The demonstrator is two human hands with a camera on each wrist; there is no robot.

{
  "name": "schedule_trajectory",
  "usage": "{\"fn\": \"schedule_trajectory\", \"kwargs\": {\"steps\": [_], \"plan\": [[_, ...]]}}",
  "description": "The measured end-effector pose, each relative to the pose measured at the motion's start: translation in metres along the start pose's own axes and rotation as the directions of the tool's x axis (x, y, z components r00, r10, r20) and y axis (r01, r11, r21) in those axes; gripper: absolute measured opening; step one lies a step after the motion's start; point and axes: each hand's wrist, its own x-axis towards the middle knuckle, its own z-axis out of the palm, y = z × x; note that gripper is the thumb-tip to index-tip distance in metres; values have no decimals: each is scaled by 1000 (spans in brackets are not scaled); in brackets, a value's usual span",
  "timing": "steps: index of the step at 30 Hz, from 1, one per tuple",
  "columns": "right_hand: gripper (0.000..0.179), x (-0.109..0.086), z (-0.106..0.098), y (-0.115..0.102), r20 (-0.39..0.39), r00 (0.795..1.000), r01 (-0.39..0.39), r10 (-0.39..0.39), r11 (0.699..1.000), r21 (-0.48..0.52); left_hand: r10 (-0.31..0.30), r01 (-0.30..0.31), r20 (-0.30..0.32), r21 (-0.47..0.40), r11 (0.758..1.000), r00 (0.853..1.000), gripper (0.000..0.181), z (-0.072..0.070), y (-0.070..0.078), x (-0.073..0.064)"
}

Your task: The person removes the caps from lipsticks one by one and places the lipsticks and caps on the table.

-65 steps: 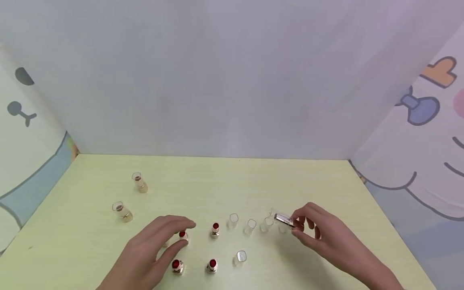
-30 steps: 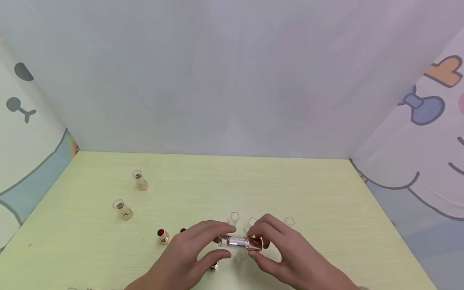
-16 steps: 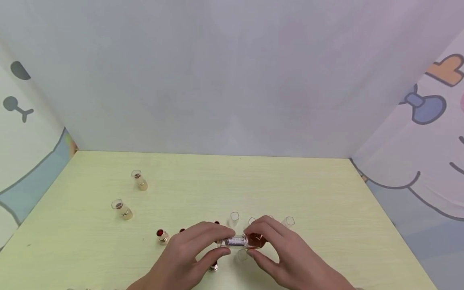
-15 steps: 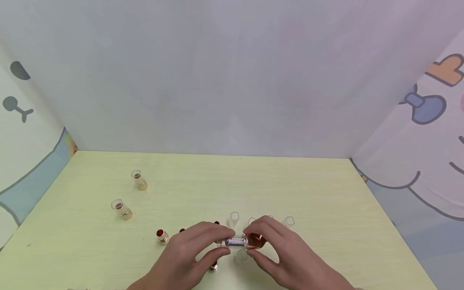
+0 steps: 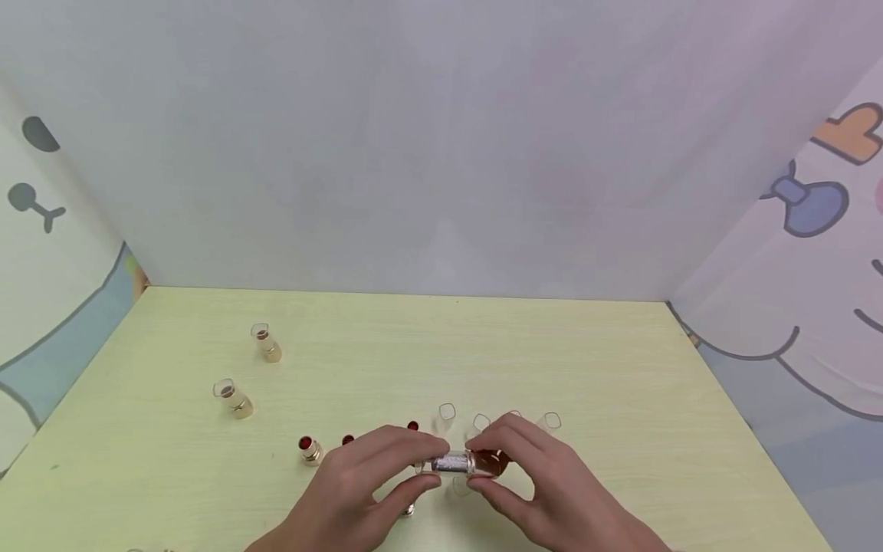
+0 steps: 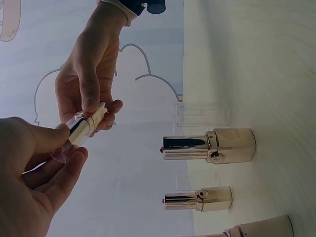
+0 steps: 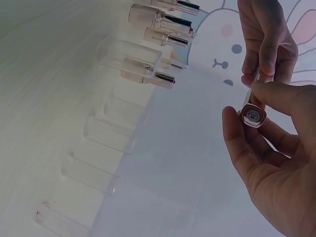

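Observation:
Between my two hands a lipstick (image 5: 451, 462) lies level above the table, its clear cap pointing left over the metallic tube. With thumb and fingers my left hand (image 5: 366, 475) pinches the clear cap end (image 6: 60, 154). My right hand (image 5: 545, 475) grips the other end; the right wrist view shows the base (image 7: 254, 116) with a round label between thumb and fingers. Uncapped lipsticks stand near the left hand: one (image 5: 310, 451) to its left, and one (image 5: 412, 426) just behind it. Another lipstick (image 5: 408, 510) is partly hidden under the left thumb.
Several clear caps stand loose on the table, among them one cap (image 5: 445, 416) behind the hands and another cap (image 5: 549, 421) beyond the right hand. At the left stand two lipsticks under clear caps, a nearer one (image 5: 233, 399) and a farther one (image 5: 266, 343).
My right hand has brought the lipstick leftward from the right side to the middle. The left hand, earlier spread over the uncapped lipsticks, has moved right and taken hold of its cap end.

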Motion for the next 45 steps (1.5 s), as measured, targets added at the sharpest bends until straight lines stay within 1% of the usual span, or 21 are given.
{"fn": "schedule_trajectory", "kwargs": {"steps": [7,10,15,21,24,27,29,31,33,35,38,45], "plan": [[30,-3,0,-1,6,1000,-23,23,1000,10,6,-6,1,-9,1000,1000,20,1,0,-1],[32,-3,0,-1,11,1000,-14,14,1000,10,14,-13,6,-17,1000,1000,20,0,0,-1],[31,-4,-2,-1,11,1000,8,-8,1000,12,5,-4,23,-28,1000,1000,18,-1,2,0],[33,-5,-2,-1,4,1000,10,-10,1000,8,-7,7,21,-12,1000,1000,18,-1,4,0],[30,-5,-2,-1,-3,1000,18,-18,1000,8,-6,6,20,-2,1000,1000,19,-1,4,0],[28,-5,-4,1,-4,1000,25,-25,1000,-16,-12,12,23,17,1000,1000,20,-4,4,1],[29,-6,-7,4,-12,1000,7,-7,1000,-20,-10,10,3,14,1000,1000,21,-9,2,2],[32,-9,-11,6,-25,999,-22,21,999,-26,-21,21,-23,12,1000,1000,21,-16,1,3],[36,-13,-15,8,-43,998,-55,54,998,-14,-27,27,-60,-3,1000,998,21,-23,-1,5],[39,-16,-17,9,-55,996,-72,72,997,-6,-30,30,-82,-8,1000,996,21,-29,-2,6],[41,-18,-18,10,-58,995,-85,85,996,-2,-28,28,-93,-6,1000,995,21,-33,-3,6],[44,-18,-18,11,-50,994,-98,99,995,27,-36,37,-94,7,999,995,21,-35,-1,5]]}}
